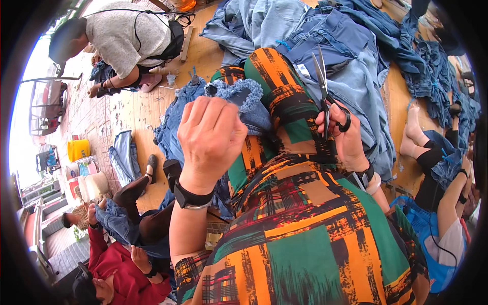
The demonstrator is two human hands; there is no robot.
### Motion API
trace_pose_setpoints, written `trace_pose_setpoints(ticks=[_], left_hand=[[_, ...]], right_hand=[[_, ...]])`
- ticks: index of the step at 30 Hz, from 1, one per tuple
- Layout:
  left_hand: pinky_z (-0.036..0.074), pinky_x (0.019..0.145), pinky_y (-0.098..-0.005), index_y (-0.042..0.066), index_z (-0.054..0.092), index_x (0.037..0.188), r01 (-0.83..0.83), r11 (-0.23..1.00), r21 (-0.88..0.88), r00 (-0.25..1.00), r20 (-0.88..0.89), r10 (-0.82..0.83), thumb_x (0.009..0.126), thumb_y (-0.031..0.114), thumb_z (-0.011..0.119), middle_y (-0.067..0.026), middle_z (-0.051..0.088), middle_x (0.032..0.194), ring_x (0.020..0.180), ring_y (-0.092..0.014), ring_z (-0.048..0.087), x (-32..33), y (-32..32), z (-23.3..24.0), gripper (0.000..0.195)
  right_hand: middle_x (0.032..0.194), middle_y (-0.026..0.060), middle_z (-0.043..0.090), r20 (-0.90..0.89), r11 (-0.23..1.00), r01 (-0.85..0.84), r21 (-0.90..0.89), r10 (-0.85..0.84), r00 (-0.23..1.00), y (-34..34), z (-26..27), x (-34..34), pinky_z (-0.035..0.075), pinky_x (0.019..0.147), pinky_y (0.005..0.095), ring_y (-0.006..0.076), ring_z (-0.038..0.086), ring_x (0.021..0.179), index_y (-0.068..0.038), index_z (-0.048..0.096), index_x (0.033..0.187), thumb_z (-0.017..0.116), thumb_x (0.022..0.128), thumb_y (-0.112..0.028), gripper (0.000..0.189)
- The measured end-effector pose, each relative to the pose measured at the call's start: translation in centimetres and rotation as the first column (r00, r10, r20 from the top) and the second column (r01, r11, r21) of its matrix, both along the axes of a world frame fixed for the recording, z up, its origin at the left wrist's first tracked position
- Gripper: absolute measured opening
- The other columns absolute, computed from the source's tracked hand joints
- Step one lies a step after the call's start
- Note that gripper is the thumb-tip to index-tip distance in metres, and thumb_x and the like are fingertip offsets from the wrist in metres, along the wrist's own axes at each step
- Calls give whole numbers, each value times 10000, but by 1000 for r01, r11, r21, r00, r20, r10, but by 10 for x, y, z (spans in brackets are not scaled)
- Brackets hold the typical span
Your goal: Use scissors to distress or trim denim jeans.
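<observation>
My left hand (212,139) is closed in a fist, its back to me. It is in front of a blue denim garment (171,124) lying over my lap. Whether the fist holds part of the cloth is hidden. Just beyond the knuckles shows a denim piece with a frayed, pale edge (253,95). My right hand (345,139) holds black-handled scissors (323,85) by the finger loops. The metal blades point away from me, slightly parted, with no cloth between them. Behind the blades is a heap of light blue denim garments (354,89).
More jeans (432,72) trail along the right. A person in a grey shirt (118,38) bends over denim at upper left. At lower left, a person in red (126,263) handles denim. Another person's bare feet (413,124) are at right. Buckets (93,187) stand at left; folded jeans (126,156) lie nearby.
</observation>
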State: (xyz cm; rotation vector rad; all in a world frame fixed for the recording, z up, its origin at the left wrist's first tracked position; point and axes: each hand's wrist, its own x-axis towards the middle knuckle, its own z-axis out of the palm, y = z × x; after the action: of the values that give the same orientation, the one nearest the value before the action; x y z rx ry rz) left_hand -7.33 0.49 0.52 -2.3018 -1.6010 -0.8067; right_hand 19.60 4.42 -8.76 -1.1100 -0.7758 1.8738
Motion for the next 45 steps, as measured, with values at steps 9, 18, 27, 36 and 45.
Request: trace_pose_setpoints(ticks=[9,18,27,36,45], left_hand=[[465,675,-375,46,589,779,-47,997,57,997,-51,49,626,-10,656,-69,559,774,739,-262,560,-20,-2,5,176],[458,679,-384,47,588,805,-148,977,151,989,4,149,649,-41,656,-85,573,769,725,-279,566,-33,-11,9,191],[454,663,-379,13,606,854,-289,919,267,956,131,262,725,-67,633,-111,604,785,705,-284,559,-47,-18,25,154],[487,812,-381,3,663,1034,-306,944,-126,872,361,331,748,-50,606,-141,628,967,875,-321,604,-41,-29,2,297],[457,712,-346,44,674,874,-72,968,-242,899,405,168,717,-18,689,-77,646,838,786,-265,602,-21,-28,6,169]], right_hand=[[862,69,647,14,1000,-6,1,6,1000,-1,-1,-1,489,694,238,115,610,721,34,509,1314,604,960,-338,523],[869,107,638,18,990,-15,137,13,1000,2,10,-4,494,675,244,133,605,712,62,455,1363,594,972,-272,533],[862,105,632,12,985,-50,166,49,999,2,19,-10,495,671,244,130,603,704,77,434,1379,583,977,-261,545],[849,102,634,41,982,-61,180,55,998,3,19,-5,494,665,248,128,598,697,72,446,1371,586,975,-256,533],[863,88,630,53,968,-113,225,103,993,3,28,-8,491,651,232,111,597,708,47,438,1391,606,964,-264,555]])
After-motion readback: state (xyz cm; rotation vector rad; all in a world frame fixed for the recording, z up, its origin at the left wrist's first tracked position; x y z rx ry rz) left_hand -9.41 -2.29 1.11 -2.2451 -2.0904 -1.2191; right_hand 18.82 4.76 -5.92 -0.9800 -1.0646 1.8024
